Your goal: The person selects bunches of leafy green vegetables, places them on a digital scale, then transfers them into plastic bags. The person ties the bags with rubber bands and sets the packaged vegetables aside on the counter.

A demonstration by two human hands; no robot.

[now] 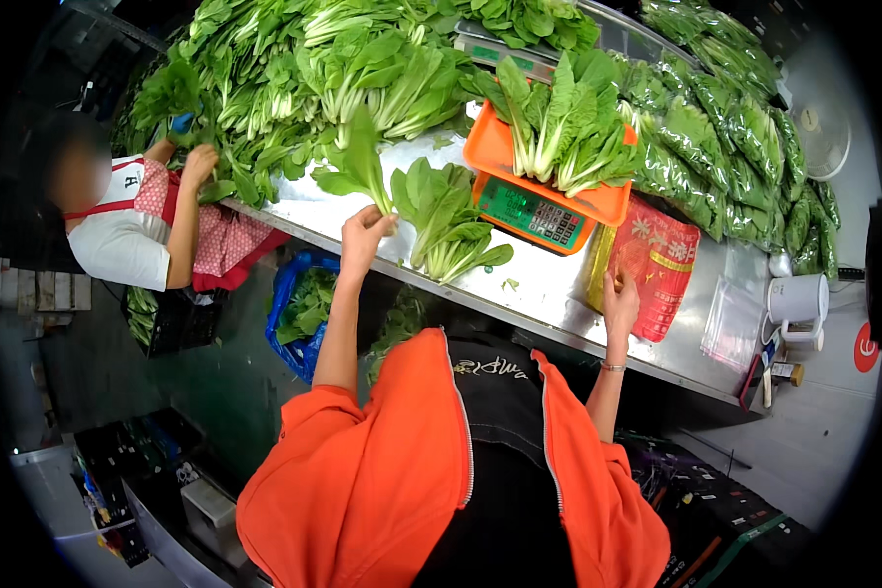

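Observation:
My left hand (365, 231) is raised over the steel table (549, 294) and grips a leafy green stalk (355, 165) by its base. Just right of it lies a small bunch of the same greens (447, 221). An orange scale (537, 210) with a green display stands behind, its tray loaded with more greens (564, 125). My right hand (619, 302) rests with fingers spread on a stack of red printed bags (661, 263) beside the scale.
A big heap of loose greens (294, 78) fills the back of the table, with bagged greens (725, 137) at right. A co-worker's hand (201, 162) sorts leaves at left. Clear bags (733, 323) and a white dispenser (799, 300) sit at right. A blue bag (299, 314) hangs below.

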